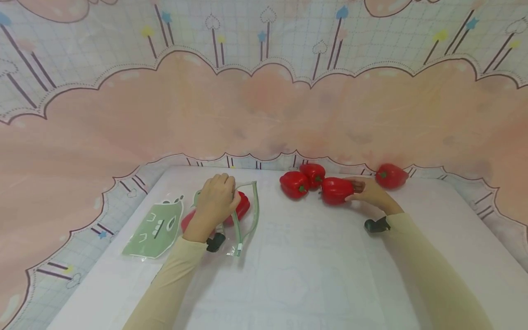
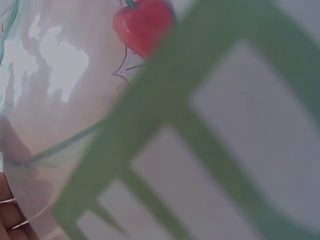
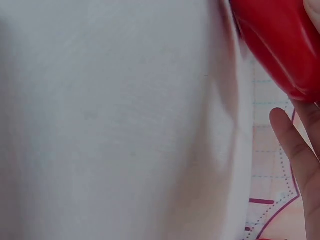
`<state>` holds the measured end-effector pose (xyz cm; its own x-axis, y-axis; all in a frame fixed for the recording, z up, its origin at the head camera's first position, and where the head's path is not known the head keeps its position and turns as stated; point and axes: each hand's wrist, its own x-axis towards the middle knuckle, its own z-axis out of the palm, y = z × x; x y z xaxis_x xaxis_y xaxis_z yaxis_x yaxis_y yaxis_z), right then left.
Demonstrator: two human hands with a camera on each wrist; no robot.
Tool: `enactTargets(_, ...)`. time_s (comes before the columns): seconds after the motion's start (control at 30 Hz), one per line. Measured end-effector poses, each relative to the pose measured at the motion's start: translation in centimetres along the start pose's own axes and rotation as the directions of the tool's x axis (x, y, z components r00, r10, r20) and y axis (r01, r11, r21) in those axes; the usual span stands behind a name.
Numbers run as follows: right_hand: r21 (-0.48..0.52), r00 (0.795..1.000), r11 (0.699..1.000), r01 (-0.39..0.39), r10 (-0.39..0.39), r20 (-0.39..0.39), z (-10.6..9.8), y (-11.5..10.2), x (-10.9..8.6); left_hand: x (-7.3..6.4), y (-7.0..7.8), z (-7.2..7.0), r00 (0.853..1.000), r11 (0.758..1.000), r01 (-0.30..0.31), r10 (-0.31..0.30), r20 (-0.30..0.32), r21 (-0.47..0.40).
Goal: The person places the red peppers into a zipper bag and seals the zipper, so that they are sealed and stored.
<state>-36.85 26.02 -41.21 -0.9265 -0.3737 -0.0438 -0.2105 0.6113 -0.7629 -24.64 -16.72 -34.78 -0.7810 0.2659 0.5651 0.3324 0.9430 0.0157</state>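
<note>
My left hand holds the top of a clear plastic bag with green edging. Behind that hand, red bell peppers show in or behind the clear plastic. A green panel with white shapes spreads at the left of the bag, and it fills much of the left wrist view, blurred. Over on the right, my right hand grips a red bell pepper from its right side. In the right wrist view, the thumb and some fingers show around this pepper.
Two red bell peppers, one in front and one behind, sit just left of the gripped one. Another red bell pepper lies at the back right. The white table ends at a patterned cloth backdrop.
</note>
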Motion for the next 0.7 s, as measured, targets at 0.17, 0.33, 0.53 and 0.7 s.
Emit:
enactTargets(0.17, -0.002, 1.000, 1.000, -0.014, 0.014, -0.015, -0.5, -0.6, -0.4, 0.0, 0.1, -0.2, 1.000, 1.000, 0.002, -0.002, 0.000, -0.003)
enactTargets(0.33, -0.001, 0.999, 1.000, 0.003, -0.003, -0.032, -0.9, -1.6, -1.0, 0.0, 0.1, -0.2, 1.000, 1.000, 0.006, -0.006, 0.004, -0.006)
enactTargets(0.53, -0.020, 0.998, 0.999, 0.039, -0.040, -0.057, -1.0, -2.9, -1.7, 0.1, 0.0, -0.1, 1.000, 1.000, 0.012, -0.012, 0.011, 0.002)
enactTargets(0.7, -0.016, 0.995, 0.998, 0.060, -0.061, -0.078, -0.9, -3.7, -2.2, 0.0, 0.0, -0.1, 1.000, 1.000, 0.005, -0.005, 0.002, 0.006)
